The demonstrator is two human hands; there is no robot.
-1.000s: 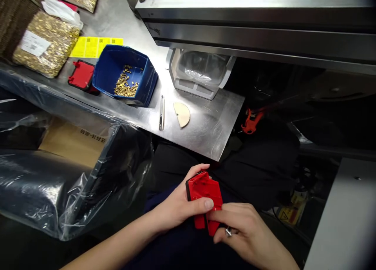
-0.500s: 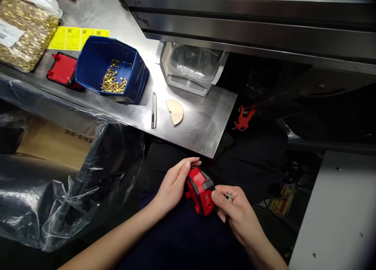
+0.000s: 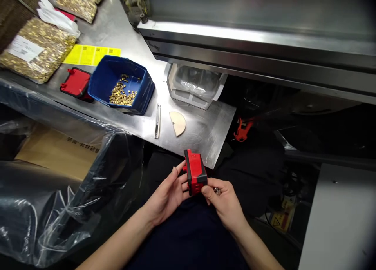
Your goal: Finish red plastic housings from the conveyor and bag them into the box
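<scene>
A red and black plastic housing (image 3: 195, 171) is held above my lap, just off the table's near corner. My right hand (image 3: 225, 201) pinches its lower right corner between thumb and fingers. Small shiny metal pieces (image 3: 217, 191) show in the curl of the same hand; their exact kind is too small to tell. My left hand (image 3: 170, 193) is palm up at the housing's left side, fingers stretched and apart, their tips reaching against or behind it. Another red and black housing part (image 3: 75, 82) lies on the table beside the blue bin (image 3: 98, 76).
Small brass pieces (image 3: 123, 95) lie in the blue bin. A utility knife (image 3: 158, 122) and a half-round wooden piece (image 3: 178, 123) are on the metal table (image 3: 202, 123). A grey bin (image 3: 190, 99) sits under a metal beam (image 3: 235, 46). Bags of brass pieces (image 3: 44, 42) lie far left.
The housing has turned more upright and moved up and slightly left. My left hand has gone from gripping its top to lying palm up beside it. My right hand keeps its pinch.
</scene>
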